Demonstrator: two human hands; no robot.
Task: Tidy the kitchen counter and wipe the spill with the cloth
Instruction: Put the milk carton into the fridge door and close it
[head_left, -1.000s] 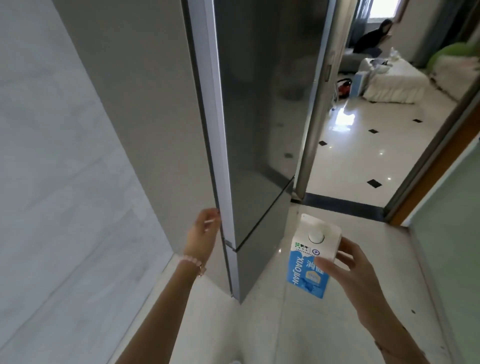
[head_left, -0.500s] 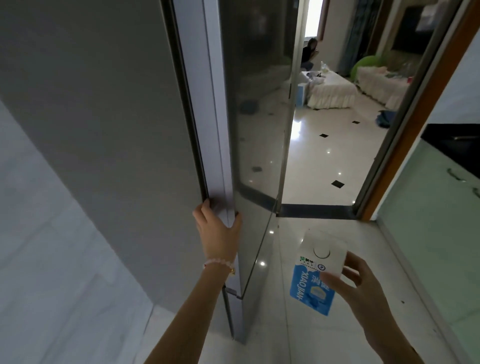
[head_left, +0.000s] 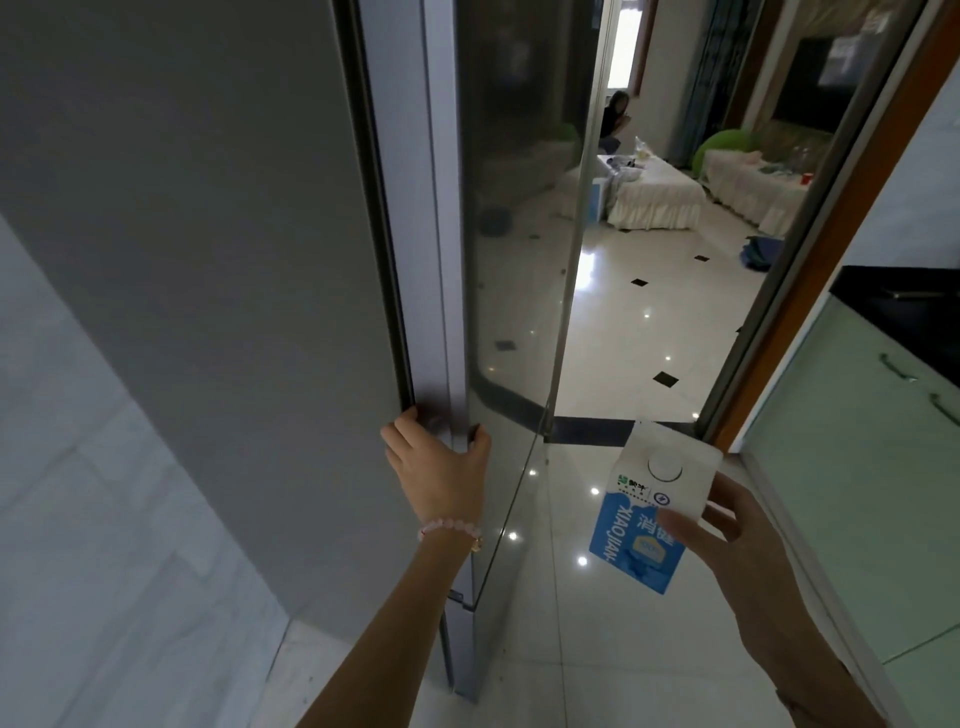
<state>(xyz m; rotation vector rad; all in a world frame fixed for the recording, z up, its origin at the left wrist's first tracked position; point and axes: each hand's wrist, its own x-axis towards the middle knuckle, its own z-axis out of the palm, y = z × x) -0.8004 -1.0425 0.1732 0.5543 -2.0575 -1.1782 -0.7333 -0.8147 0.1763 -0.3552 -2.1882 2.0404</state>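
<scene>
Fridge (head_left: 208, 260): tall, grey sides, glossy dark door (head_left: 509, 208).
Left hand (head_left: 439, 467): grip closed round the door's long edge, fingers behind it, thumb on the front face; bead bracelet (head_left: 451, 527) at the wrist.
Right hand (head_left: 748, 540): grip closed on a blue-and-white carton (head_left: 639, 519), cap facing up, held in the air right of the fridge, apart from the door, above the tiled floor (head_left: 597, 649).

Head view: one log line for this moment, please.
left hand: grips fridge door edge | right hand: holds carton upright
</scene>
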